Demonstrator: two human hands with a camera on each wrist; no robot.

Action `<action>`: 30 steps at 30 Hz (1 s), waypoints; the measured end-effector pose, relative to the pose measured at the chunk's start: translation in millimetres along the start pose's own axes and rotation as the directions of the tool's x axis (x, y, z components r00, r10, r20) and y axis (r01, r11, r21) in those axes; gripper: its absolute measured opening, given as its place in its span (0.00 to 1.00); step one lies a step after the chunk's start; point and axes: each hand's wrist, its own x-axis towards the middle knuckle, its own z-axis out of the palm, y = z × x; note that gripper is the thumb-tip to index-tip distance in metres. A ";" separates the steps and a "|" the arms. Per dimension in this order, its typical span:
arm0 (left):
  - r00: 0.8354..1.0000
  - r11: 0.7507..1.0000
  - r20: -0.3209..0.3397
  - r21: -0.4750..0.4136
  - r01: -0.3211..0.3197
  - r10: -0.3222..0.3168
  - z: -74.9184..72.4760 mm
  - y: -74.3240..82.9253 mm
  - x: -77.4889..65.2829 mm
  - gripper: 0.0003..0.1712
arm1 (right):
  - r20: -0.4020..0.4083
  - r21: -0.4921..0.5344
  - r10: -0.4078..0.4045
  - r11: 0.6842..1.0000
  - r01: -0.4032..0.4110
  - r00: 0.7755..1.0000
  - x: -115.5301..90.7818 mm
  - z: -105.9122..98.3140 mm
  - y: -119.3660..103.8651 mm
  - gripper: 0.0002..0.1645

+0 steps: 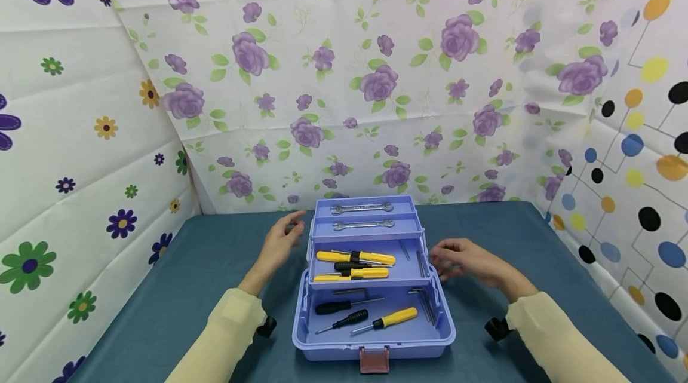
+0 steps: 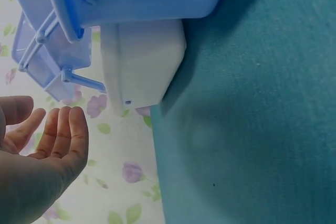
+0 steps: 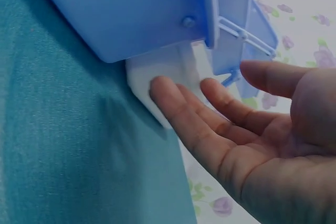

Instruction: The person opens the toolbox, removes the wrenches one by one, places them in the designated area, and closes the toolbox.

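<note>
A blue-purple toolbox [image 1: 322, 344] stands unfolded, its trays stepped up toward the back. The top tray holds two wrenches [image 1: 362, 208]. Several screwdrivers with yellow or black handles [image 1: 371, 273] lie in the middle tray. In the bottom lie a yellow-handled screwdriver [image 1: 399, 316], two black-handled screwdrivers [image 1: 352, 318] and several hex keys [image 1: 427, 306]. My left hand [image 1: 279, 244] hovers left of the upper trays, fingers relaxed and holding nothing. To the right of the middle tray is my right hand [image 1: 466, 260], loosely bent and holding nothing.
The white lid [image 2: 142, 61] hangs folded back behind the box. A red-brown latch [image 1: 374, 361] sits on the front. Blue-green cloth [image 1: 226, 263] covers the table. Flower-patterned sheeting [image 1: 344, 84] rises behind it, with patterned sheets on both sides.
</note>
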 end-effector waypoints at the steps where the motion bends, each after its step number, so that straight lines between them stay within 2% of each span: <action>1: 1.000 1.000 0.001 -0.002 0.001 -0.001 0.5 0.7 0.8 0.24 | 0.007 -0.003 0.002 1.000 -0.002 1.000 -1.0 -0.8 -0.7 0.26; 8: 0.999 0.999 -0.001 0.015 -0.032 0.032 -0.1 8.7 5.9 0.23 | 0.045 -0.011 0.010 1.000 -0.009 0.999 -3.1 -2.4 -0.7 0.26; 13: 0.996 0.994 0.008 0.056 -0.095 0.094 -6.5 21.7 10.8 0.22 | 0.091 -0.021 0.018 1.000 -0.016 0.996 -3.4 1.0 1.4 0.27; 17: 0.990 0.989 0.021 0.054 -0.140 0.139 -10.9 31.1 16.0 0.21 | 0.115 -0.027 0.031 0.999 -0.028 0.993 -5.7 3.7 0.7 0.27; 30: 0.982 0.980 0.055 0.063 -0.187 0.183 -10.8 54.8 27.5 0.22 | 0.155 -0.012 0.051 0.999 -0.050 0.987 -4.9 6.7 -0.1 0.21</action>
